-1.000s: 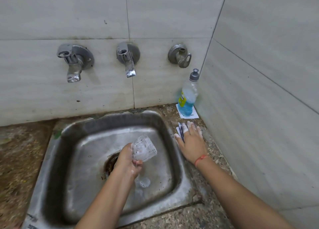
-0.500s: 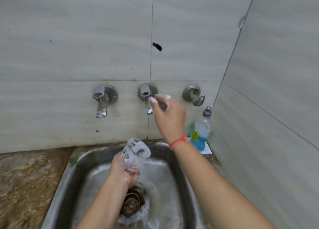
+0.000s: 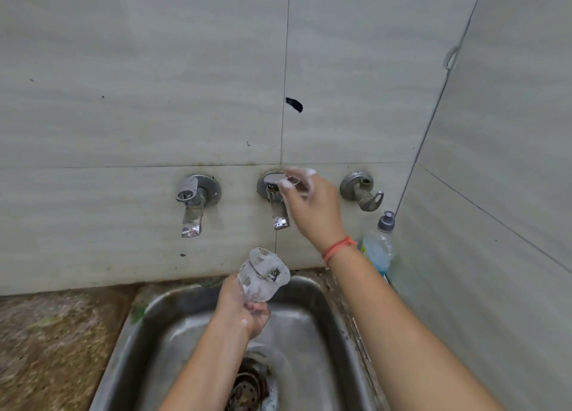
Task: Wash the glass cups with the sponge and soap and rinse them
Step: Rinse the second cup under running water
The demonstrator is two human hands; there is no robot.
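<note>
The left grip (image 3: 244, 313) is curled round the base of a soapy glass cup (image 3: 263, 274), holding it tilted above the back of the sink (image 3: 161, 324), just below the middle tap (image 3: 278, 206). The right grip (image 3: 312, 206), with foam on its fingers, pinches that tap's lever at the wall. The steel sink is set into a speckled stone table (image 3: 46, 348) in a corner of grey wall tiles (image 3: 139, 85). In the basin there is a rusty drain (image 3: 247, 389) with foam beside it. A clear bottle (image 3: 379, 246) holding blue liquid stands in the corner, partly hidden by the right forearm.
</note>
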